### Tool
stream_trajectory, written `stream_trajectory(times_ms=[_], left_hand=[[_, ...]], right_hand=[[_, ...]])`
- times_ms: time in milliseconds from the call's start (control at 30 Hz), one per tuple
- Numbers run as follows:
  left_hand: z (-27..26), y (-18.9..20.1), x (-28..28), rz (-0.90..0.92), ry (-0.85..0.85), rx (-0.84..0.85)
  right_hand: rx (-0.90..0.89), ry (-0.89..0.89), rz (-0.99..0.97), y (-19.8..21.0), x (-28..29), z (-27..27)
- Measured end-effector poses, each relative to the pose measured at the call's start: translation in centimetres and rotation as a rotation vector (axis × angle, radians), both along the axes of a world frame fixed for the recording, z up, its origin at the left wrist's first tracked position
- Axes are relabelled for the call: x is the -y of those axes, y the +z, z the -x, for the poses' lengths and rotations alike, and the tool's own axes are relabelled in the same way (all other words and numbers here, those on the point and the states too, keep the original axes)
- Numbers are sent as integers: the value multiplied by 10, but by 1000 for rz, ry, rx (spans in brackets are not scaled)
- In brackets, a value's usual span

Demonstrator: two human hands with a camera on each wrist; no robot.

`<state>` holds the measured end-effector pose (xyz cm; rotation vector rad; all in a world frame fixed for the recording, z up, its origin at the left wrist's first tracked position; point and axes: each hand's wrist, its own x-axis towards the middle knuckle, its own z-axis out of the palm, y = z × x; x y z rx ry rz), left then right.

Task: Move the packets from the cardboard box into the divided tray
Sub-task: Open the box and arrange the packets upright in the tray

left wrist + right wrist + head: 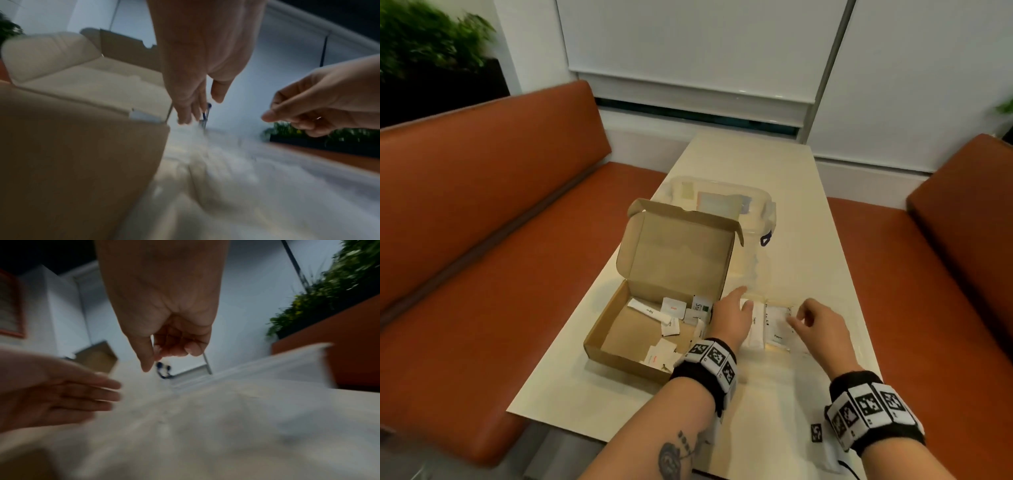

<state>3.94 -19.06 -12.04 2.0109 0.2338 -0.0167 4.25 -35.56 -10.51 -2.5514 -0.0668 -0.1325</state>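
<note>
Packets: small flat white paper sachets [673,308], some with red print. Many lie loose in the open brown cardboard box [616,329]; a few others [777,325] already lie in the divided tray.
Handling: I judge them very light, thin and soft, easy to bend and to slide on each other. It seems best to pinch one by an edge or a short end with thumb and fingertip.
Divided tray: a clear plastic tray [796,346], hard to see against the pale counter [774,171], just to the right of the box.
Left hand: the left hand [731,317] has its fingers straight and held together, reaching over the left part of the tray. It holds nothing that I can see; if the fingertips touch a packet, I cannot tell.
Right hand: the right hand [816,323] hovers over the right part of the tray, fingers loosely curled, thumb near the forefinger. No packet shows between them.
Behind: a clear plastic container [722,200] with a lid.
</note>
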Motion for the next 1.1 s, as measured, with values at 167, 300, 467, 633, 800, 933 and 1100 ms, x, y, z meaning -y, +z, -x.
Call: stream_trajectory(times_ms=[167, 300, 467, 633, 800, 933, 1100], left_hand=[[4, 28, -38, 267, 38, 48], [7, 30, -92, 25, -21, -172], [27, 16, -141, -500, -251, -448], [35, 5, -140, -557, -421, -492], [40, 6, -120, -648, -567, -452], [39, 8, -115, -677, -636, -420], [43, 5, -108, -765, -749, -410]], right_hand=[[39, 115, -209, 19, -78, 15], [-124, 256, -155, -1, -129, 34], [-179, 230, -56, -18, -154, 43], [-216, 147, -55, -16, -159, 42], [-236, 105, -50, -16, -162, 41], [-250, 74, -56, -14, -163, 43], [-243, 74, -33, -13, -163, 50]])
